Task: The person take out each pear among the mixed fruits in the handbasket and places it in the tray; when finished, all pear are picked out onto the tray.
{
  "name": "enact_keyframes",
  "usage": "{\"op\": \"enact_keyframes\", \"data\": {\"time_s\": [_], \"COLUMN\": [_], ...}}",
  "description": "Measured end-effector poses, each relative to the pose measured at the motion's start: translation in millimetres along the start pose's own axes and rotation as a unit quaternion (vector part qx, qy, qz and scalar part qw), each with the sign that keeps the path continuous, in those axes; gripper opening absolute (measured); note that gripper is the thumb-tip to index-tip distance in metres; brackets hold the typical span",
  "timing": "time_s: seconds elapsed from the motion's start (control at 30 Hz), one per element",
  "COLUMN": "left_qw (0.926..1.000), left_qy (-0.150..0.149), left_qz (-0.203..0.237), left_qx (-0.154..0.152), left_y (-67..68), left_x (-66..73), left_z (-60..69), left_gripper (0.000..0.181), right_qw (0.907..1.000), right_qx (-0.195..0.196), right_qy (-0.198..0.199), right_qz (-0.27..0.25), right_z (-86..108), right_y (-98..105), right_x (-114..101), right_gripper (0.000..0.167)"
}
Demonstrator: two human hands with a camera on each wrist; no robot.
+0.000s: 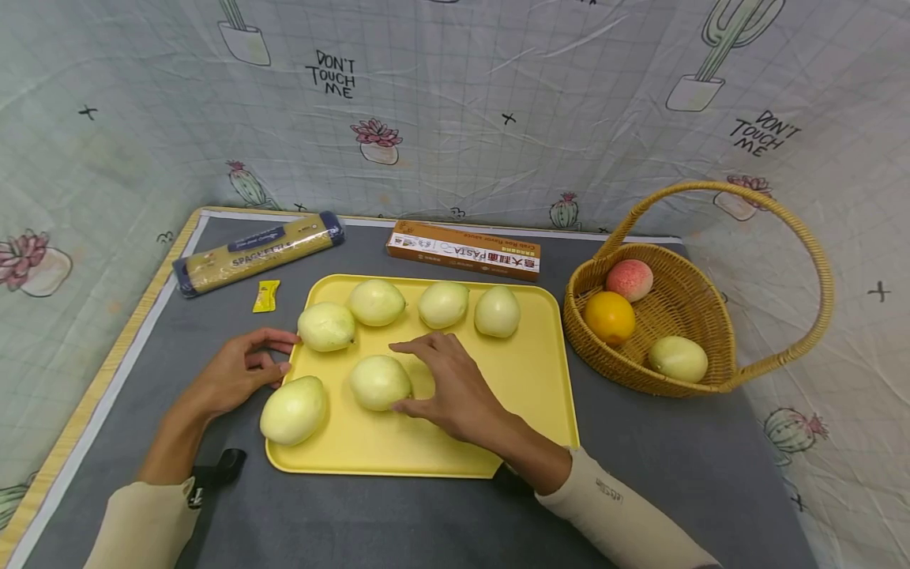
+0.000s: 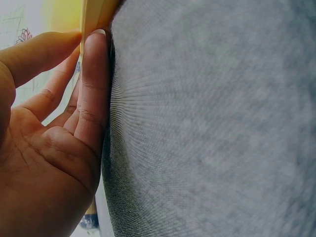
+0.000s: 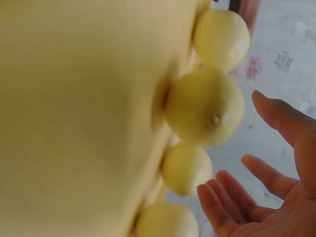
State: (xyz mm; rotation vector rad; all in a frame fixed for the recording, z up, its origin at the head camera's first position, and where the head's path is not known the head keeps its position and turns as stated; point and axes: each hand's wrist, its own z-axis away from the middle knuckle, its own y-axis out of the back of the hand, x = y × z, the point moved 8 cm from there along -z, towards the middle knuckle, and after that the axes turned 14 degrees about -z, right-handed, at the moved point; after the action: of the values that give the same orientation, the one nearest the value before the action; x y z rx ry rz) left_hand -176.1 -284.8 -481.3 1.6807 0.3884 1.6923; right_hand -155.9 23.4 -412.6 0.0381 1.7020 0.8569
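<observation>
Several pale yellow-green melons sit on a yellow tray (image 1: 498, 427). My left hand (image 1: 235, 375) is at the tray's left rim; in the left wrist view the thumb (image 2: 47, 54) meets the rim, with a fingertip just below it, pinching the edge. Over the tray my right hand (image 1: 455, 387) is spread around the right side of the middle melon (image 1: 378, 382). In the right wrist view a gap shows between the fingers and this melon (image 3: 205, 106). Near the left hand lie the front-left melon (image 1: 293, 411) and another melon (image 1: 325, 326).
At the right stands a wicker basket (image 1: 725, 340) with a peach (image 1: 629, 280), an orange (image 1: 609, 317) and a melon (image 1: 678, 359). Behind the tray lie a spaghetti pack (image 1: 259, 253), a pasta box (image 1: 462, 250) and a small yellow packet (image 1: 266, 295). A patterned cloth (image 1: 455, 118) hangs behind.
</observation>
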Motion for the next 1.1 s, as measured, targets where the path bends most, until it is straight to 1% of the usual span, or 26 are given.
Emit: {"op": "enact_keyframes", "data": {"time_s": [0.13, 0.33, 0.5, 0.67, 0.77, 0.83, 0.93, 1.1], "left_qw": [1.0, 1.0, 1.0, 1.0, 1.0, 1.0, 1.0, 1.0], "left_qy": [-0.002, -0.004, -0.004, -0.005, -0.006, -0.006, -0.006, -0.004], "left_qz": [0.0, 0.001, 0.003, 0.004, 0.004, 0.003, 0.002, -0.002], "left_qx": [0.001, 0.001, 0.001, 0.001, 0.0, 0.0, 0.001, 0.002], "left_y": [-0.3, -0.2, -0.3, -0.6, -0.8, -0.6, -0.4, -0.1], "left_x": [0.2, 1.3, 1.1, 0.7, 0.5, 0.5, 0.6, 0.5], "left_z": [-0.1, 0.0, 0.2, 0.2, 0.1, 0.2, 0.4, 0.4], "left_gripper": [0.04, 0.039, 0.039, 0.039, 0.039, 0.039, 0.039, 0.039], "right_qw": [0.9995, 0.9956, 0.9886, 0.9786, 0.9706, 0.9637, 0.9502, 0.9249], "right_qx": [0.029, 0.092, 0.15, 0.205, 0.24, 0.265, 0.307, 0.364], "right_qy": [-0.002, -0.017, -0.013, -0.015, -0.021, -0.029, -0.05, -0.106], "right_qz": [-0.01, -0.007, -0.007, -0.015, -0.002, 0.003, 0.01, 0.022], "right_z": [7.0, 22.3, 40.1, 61.1, 74.3, 83.0, 96.1, 116.8], "right_y": [21, 64, 98, 130, 148, 160, 179, 208], "right_x": [-2, -2, 2, 15, 25, 32, 45, 69], "right_gripper": [0.074, 0.074, 0.074, 0.073, 0.073, 0.071, 0.07, 0.067]}}
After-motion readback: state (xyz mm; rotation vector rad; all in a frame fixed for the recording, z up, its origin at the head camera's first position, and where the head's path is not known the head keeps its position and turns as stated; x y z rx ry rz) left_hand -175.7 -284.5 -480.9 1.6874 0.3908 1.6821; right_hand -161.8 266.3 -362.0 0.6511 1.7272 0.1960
